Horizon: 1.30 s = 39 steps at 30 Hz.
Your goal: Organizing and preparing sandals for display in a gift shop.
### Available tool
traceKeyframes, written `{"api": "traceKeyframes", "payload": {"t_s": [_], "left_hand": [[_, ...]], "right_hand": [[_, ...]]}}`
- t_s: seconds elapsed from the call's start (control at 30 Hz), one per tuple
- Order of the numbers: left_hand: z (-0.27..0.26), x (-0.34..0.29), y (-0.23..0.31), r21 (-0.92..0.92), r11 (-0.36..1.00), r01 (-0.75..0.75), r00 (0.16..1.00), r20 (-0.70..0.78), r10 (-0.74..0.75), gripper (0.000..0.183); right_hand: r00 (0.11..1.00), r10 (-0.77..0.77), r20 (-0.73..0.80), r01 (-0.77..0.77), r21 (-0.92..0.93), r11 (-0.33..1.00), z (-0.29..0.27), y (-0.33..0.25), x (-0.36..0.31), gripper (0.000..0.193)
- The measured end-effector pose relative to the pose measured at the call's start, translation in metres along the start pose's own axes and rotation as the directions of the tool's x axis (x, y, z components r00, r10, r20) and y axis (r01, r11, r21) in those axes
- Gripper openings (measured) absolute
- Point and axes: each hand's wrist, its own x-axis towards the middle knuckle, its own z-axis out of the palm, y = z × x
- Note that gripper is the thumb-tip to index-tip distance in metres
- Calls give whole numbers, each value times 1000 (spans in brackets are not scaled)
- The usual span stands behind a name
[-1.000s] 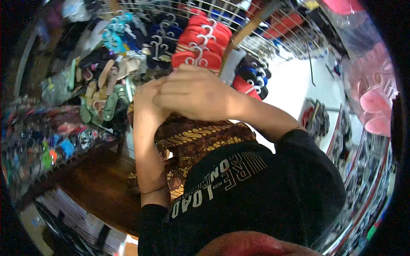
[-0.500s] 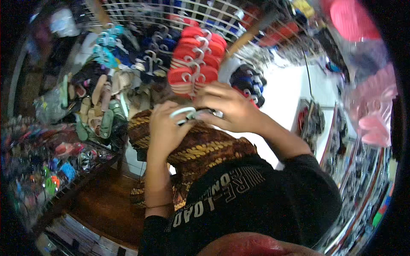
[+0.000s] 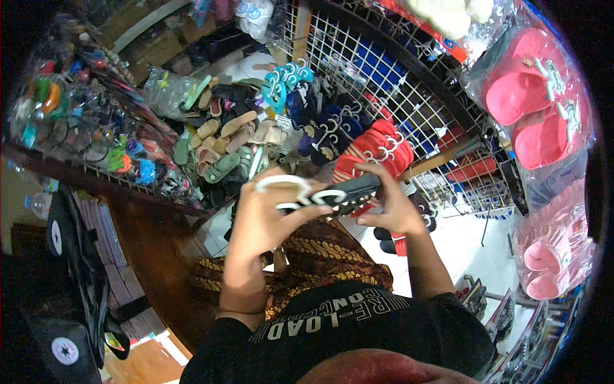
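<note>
My left hand is closed around white plastic hanger hooks, its thumb pressed along the near side. These hooks are joined to a pair of black sandals, held edge-on in front of my chest. At the other end of the sandals is my right hand, its fingers on the far side and its thumb below, bent around that end. Just beyond my hands hang several red sandals on white hooks. The undersides of the black sandals are partly hidden by my fingers.
Loose sandals lie in a pile at the far left, near turquoise sandals. A white wire grid stands at the back. Pink slippers in clear bags hang at right. A brown wooden surface is at left.
The view has swung, so the red sandals appear farther right. My hands have moved apart, and the black sandals between them now show clearly; earlier they were mostly hidden behind my fingers.
</note>
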Motion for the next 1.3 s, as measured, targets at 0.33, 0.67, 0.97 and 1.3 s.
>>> {"api": "traceKeyframes", "payload": {"t_s": [0.33, 0.67, 0.97, 1.3], "left_hand": [[-43, -49, -10, -284, 903, 322, 930, -85, -359, 21], [-26, -24, -14, -202, 953, 228, 973, 83, -216, 20], [-2, 19, -23, 75, 983, 168, 970, 166, -179, 20], [71, 60, -21, 159, 967, -199, 908, 400, 121, 25]], "right_hand": [[957, 45, 287, 10, -187, 982, 42, 72, 12, 87], [945, 104, 309, -95, -44, 994, 56, 63, -6, 49], [999, -7, -44, 2, -111, 994, -30, 18, 6, 75], [972, -224, -65, 152, -555, 818, -12, -39, 7, 23]]}}
